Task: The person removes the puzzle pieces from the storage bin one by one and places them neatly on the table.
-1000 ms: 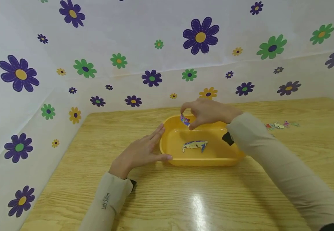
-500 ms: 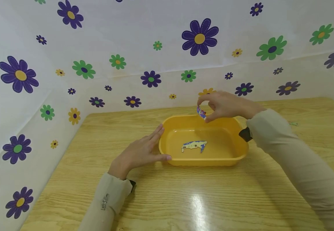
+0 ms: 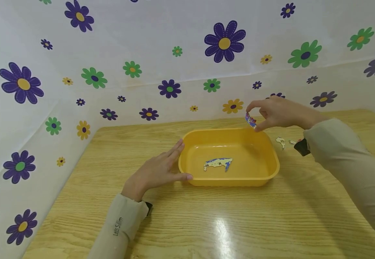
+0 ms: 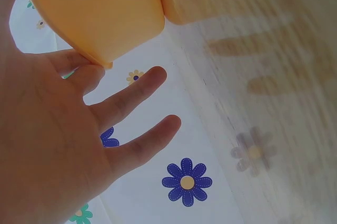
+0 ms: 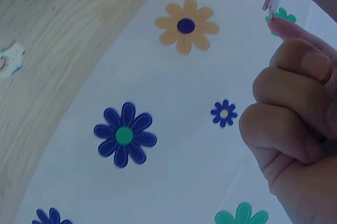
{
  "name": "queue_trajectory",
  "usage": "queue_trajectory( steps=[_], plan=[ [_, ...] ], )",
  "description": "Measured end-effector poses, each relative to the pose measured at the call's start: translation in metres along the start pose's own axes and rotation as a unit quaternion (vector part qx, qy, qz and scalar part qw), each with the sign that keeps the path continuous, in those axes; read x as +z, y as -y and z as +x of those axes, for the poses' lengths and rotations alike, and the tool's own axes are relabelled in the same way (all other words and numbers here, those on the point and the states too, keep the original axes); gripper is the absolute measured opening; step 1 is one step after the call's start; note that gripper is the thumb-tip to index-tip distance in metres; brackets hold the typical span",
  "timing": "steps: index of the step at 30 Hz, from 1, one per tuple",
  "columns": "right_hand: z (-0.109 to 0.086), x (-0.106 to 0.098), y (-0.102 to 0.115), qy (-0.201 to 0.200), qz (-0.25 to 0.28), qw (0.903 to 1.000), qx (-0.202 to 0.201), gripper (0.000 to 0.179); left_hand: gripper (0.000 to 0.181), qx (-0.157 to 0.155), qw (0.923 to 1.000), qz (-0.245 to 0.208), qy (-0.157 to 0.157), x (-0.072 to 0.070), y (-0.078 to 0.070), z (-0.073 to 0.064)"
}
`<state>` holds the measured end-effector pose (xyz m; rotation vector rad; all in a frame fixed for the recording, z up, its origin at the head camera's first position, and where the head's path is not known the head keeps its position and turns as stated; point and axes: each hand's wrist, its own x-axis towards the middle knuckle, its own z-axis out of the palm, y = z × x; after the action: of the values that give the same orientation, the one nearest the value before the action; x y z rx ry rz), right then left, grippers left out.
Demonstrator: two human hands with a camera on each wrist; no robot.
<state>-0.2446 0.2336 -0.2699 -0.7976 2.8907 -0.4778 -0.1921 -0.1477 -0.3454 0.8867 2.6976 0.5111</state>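
A yellow plastic basin (image 3: pixel 229 182) stands on the wooden table, with a flat cream-and-blue cut-out piece (image 3: pixel 218 163) lying inside. My left hand (image 3: pixel 156 172) rests against the basin's left end, thumb at the near rim and straight fingers along the left side. In the left wrist view, that hand's (image 4: pixel 68 124) two outer fingers are spread clear of the basin. Over the far right corner of the basin, my right hand (image 3: pixel 281 113) pinches a small colourful cut-out piece (image 3: pixel 251 120) between thumb and index finger. Its other fingers are curled in the right wrist view.
Right of the basin lie a pale cut-out piece (image 3: pixel 281 142) and another small one (image 3: pixel 292 142), partly near the right sleeve (image 3: pixel 336 140). A white sheet printed with flowers (image 3: pixel 174 36) rises behind and to the left of the table (image 3: pixel 126 144).
My right hand has carried the colourful cut-out piece rightward, from over the basin's middle to its far right corner. My left hand and the basin stay in place.
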Motion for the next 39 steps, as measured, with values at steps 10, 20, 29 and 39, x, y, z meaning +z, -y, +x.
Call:
queue_trajectory(
  steps=[10, 20, 29, 39],
  plan=[
    [-0.021, -0.007, -0.034, -0.005, -0.029, 0.9992, 0.028, 0.057, 0.105, 0.000, 1.0000, 0.004, -0.001, 0.000, -0.001, 0.001],
    [-0.043, -0.013, -0.060, -0.001, -0.034, 0.9971, 0.068, 0.054, 0.105, 0.002, 1.0000, -0.005, -0.006, 0.001, -0.001, 0.000],
    [-0.063, -0.014, -0.085, 0.007, -0.048, 0.9935, 0.103, 0.053, 0.105, 0.000, 1.0000, -0.002, -0.005, 0.001, -0.001, 0.000],
    [-0.089, -0.011, -0.123, 0.023, -0.075, 0.9865, 0.144, 0.052, 0.105, -0.003, 1.0000, -0.003, -0.002, 0.001, 0.000, 0.000]
  ],
)
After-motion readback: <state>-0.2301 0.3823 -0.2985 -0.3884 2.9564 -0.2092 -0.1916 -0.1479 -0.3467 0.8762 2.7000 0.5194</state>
